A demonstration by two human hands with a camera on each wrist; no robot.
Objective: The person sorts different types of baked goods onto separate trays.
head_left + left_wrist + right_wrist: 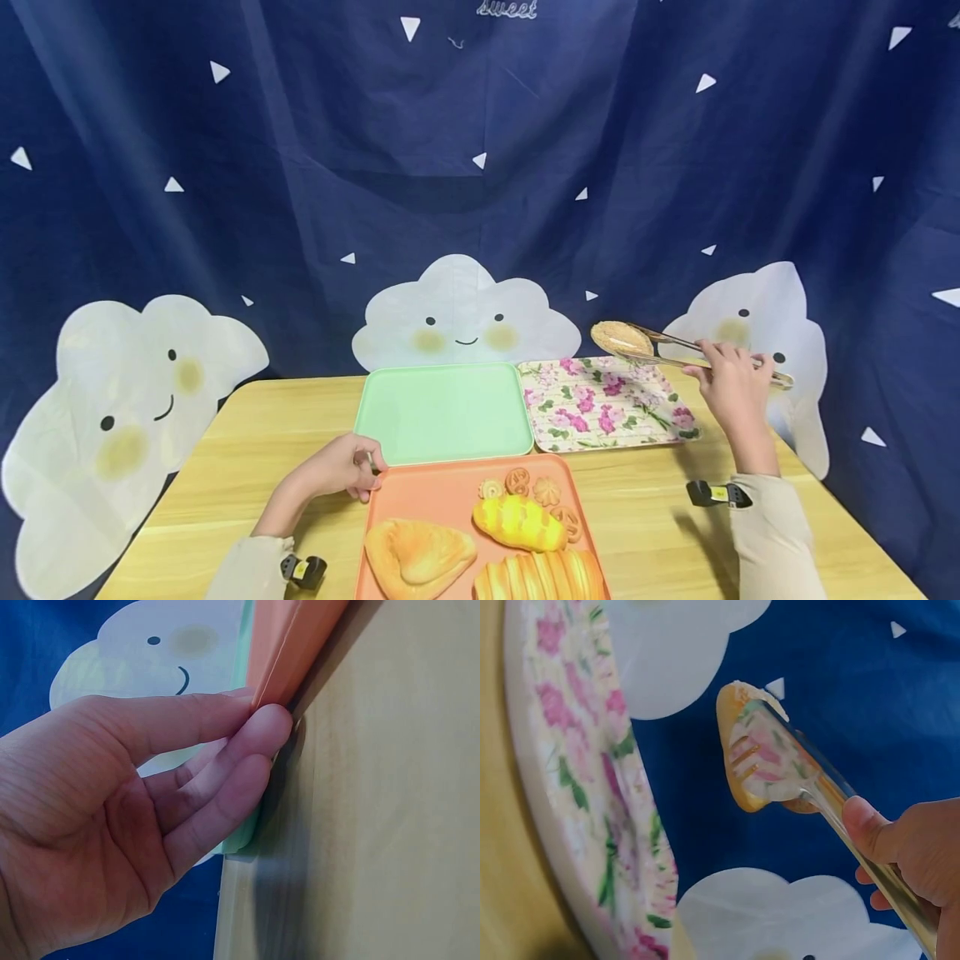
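In my right hand (735, 387) I grip a pair of metal tongs (832, 799), thumb on one arm and fingers on the other. Between the tong ends is an oval bread roll (619, 337) with a pale, crumbly top, held in the air above the flowered tray (600, 404). My left hand (337, 467) pinches the far left corner of the orange tray (420, 492) between thumb and fingertips. On that tray lie a folded triangular bread (420, 557), a yellow-striped bread (517, 523), a ridged loaf (540, 577) and several small cookies (517, 481).
A mint green tray (446, 417) lies behind the orange one, left of the flowered tray. All three rest on a light wooden table (292, 408). Behind its back edge hangs a dark blue curtain (420, 192) with white clouds and triangles.
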